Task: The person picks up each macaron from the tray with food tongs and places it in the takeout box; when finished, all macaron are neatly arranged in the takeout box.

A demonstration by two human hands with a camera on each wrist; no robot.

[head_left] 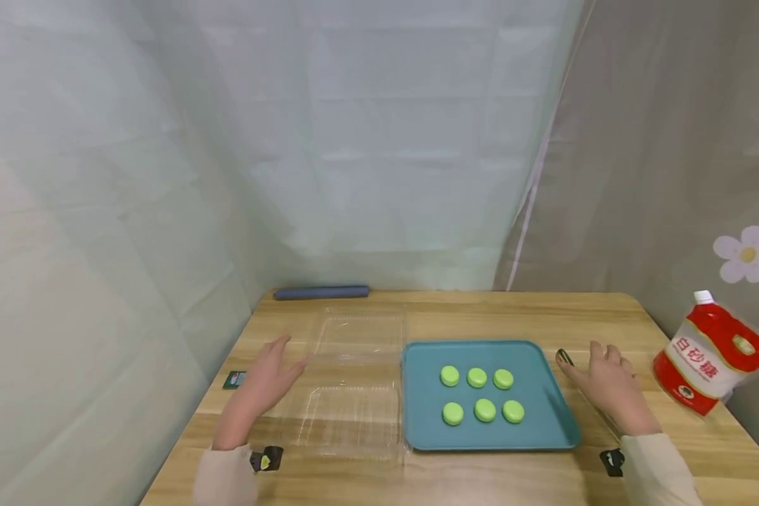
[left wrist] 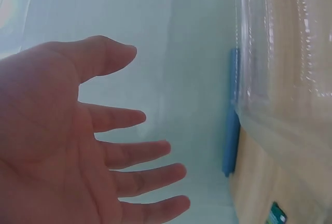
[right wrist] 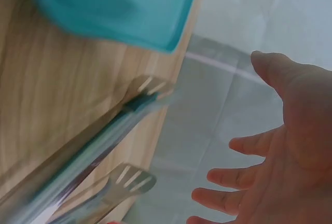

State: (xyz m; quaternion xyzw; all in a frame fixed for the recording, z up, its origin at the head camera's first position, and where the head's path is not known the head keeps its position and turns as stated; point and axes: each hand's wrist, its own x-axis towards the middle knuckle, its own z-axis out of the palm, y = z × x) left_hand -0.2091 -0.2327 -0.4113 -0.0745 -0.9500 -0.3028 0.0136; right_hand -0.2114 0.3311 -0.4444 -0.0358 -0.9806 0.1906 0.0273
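Note:
My left hand (head_left: pixel 262 383) hovers at the left of the table, fingers spread and straight, holding nothing. Just right of it lies a clear plastic clamshell box (head_left: pixel 354 414), opened flat. Above the table's right side is my right hand (head_left: pixel 610 386), also empty with fingers extended. Metal tongs (right wrist: pixel 88 154) with slotted ends lie below that hand, partly hidden by it in the head view. Between the hands sits a teal tray (head_left: pixel 544 425) carrying two rows of light green, macaron-like rounds (head_left: pixel 485 410).
A red and white bag of sugar (head_left: pixel 702 358) with a white cap stands at the right edge. A blue roll (head_left: pixel 320 292) lies along the back left edge. The small green card (head_left: pixel 234 379) is by the left edge. Curtains hang behind and beside the table.

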